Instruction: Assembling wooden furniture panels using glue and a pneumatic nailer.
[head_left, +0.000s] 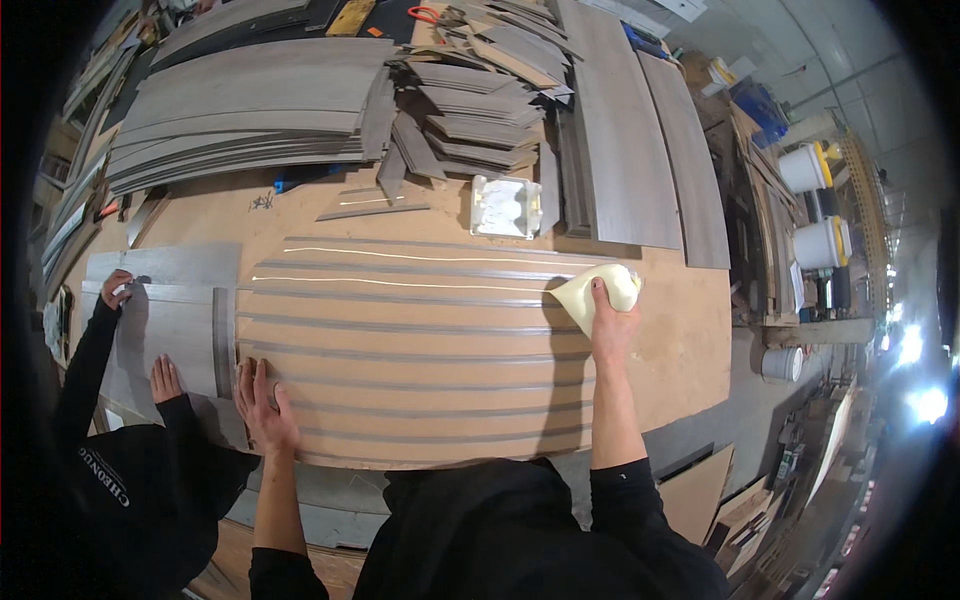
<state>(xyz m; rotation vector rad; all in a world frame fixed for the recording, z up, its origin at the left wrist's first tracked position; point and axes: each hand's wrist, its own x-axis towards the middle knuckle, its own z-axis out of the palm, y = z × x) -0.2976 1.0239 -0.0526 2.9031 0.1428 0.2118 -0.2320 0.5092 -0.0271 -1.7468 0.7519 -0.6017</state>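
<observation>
With 2 glue lines (420, 258) laid on the top 2 of about 7 strips (420, 355) across the tabletop (690, 330), the right hand (612, 325) grasps the glue bag (600, 292) while the left hand (265, 410) rests flat, released.

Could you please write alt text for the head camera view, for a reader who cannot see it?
The person's right hand squeezes a cream glue bag over grey strips laid in rows on a workbench, two strips bearing white glue lines. Their left hand lies flat on the strips; a co-worker's hands press grey planks at left.
</observation>
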